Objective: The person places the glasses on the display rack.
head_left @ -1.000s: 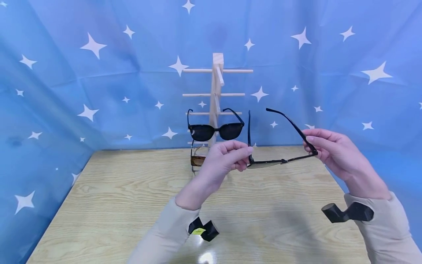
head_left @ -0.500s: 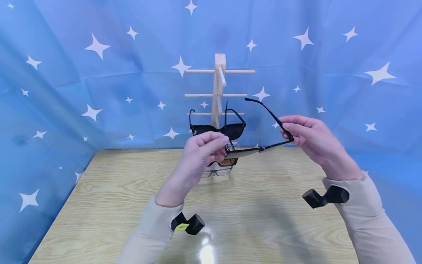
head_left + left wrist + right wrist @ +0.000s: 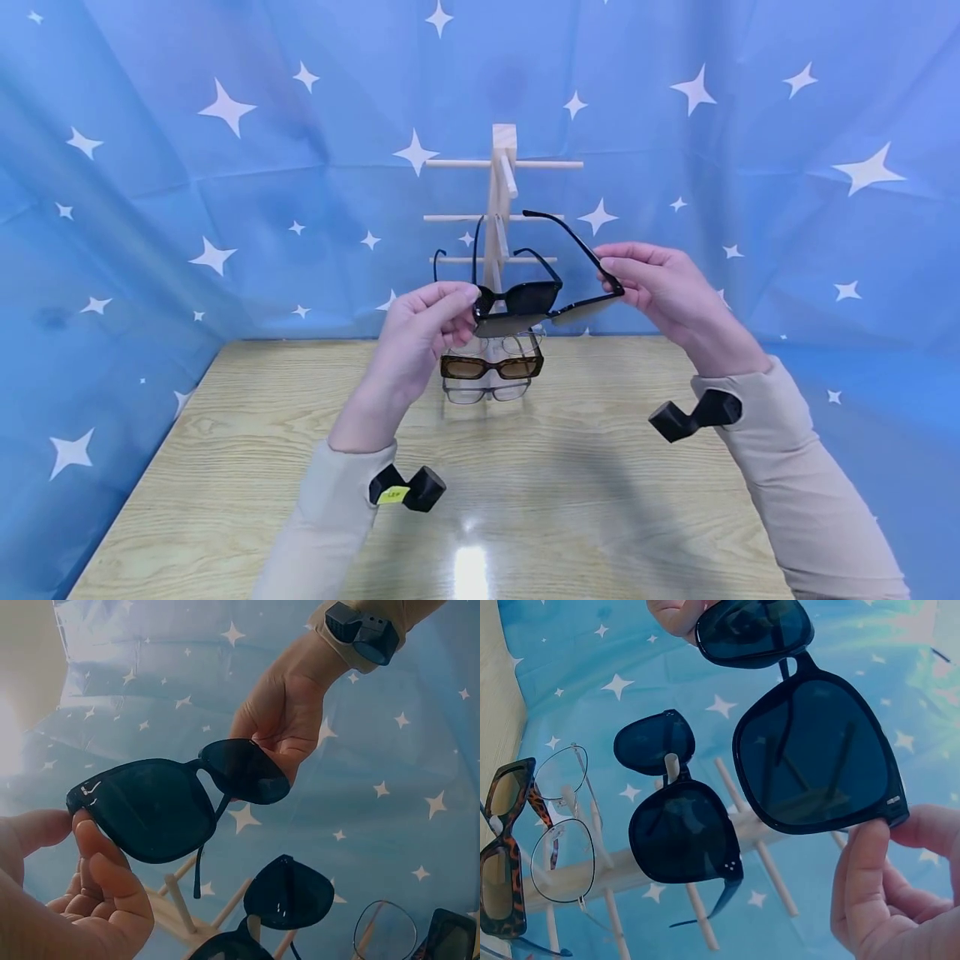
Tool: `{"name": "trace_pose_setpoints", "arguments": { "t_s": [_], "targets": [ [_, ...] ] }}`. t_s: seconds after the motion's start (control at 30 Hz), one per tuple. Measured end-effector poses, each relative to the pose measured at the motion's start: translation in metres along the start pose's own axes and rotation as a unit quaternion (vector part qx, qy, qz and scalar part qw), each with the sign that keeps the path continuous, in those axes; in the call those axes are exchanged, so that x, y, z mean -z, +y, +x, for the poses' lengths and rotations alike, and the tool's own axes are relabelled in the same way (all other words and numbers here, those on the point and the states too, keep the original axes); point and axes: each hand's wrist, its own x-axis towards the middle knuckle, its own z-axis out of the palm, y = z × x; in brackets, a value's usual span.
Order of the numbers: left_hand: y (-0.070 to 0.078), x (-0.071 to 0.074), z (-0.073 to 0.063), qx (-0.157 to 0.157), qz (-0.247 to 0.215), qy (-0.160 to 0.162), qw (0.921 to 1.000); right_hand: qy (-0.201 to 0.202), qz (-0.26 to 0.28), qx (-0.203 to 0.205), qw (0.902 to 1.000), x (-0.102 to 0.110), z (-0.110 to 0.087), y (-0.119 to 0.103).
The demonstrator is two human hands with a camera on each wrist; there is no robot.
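Note:
Black sunglasses (image 3: 510,326) with both temples unfolded are held up in front of a wooden display stand (image 3: 504,140). My left hand (image 3: 416,329) pinches them at the left hinge corner, thumb on top. At the opposite corner my right hand (image 3: 663,292) grips the right temple close to its hinge. The temples point away toward the stand. In the right wrist view, the dark lenses (image 3: 817,757) of the held pair face the camera. Directly behind hangs another black pair of sunglasses (image 3: 534,297) on the stand, partly covered by the held pair and my left hand.
Lower on the stand sit thin wire-rimmed glasses (image 3: 564,859), tortoiseshell sunglasses (image 3: 491,367) and clear-lensed glasses (image 3: 465,394). Bare pegs (image 3: 551,164) stick out sideways above the hanging black pair. The stand is on a wood-grain table (image 3: 300,417) before a blue star-patterned curtain (image 3: 300,167).
Both hands have carried the black sunglasses left and upward, from right of the stand to in front of it. The tortoiseshell and clear-lensed glasses have come into fuller view.

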Motion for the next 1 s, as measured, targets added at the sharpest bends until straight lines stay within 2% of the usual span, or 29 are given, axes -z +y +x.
{"name": "trace_pose_setpoints", "arguments": {
  "t_s": [0.33,0.57,0.87,1.0],
  "targets": [
    [0.01,0.01,0.018,0.014,-0.012,0.022,0.9996,0.041,-0.016,-0.013,0.9989,-0.008,0.017,-0.002],
    [0.019,0.016,0.03,0.028,-0.024,0.047,0.9982,0.052,-0.032,-0.016,0.998,-0.014,0.031,-0.009],
    [0.026,0.025,0.046,0.032,-0.041,0.061,0.9968,0.065,-0.043,-0.034,0.9964,-0.019,0.049,-0.013],
    [0.028,0.027,0.052,0.041,-0.042,0.082,0.9949,0.066,-0.038,-0.039,0.9963,-0.021,0.056,-0.014]
  ]
}}
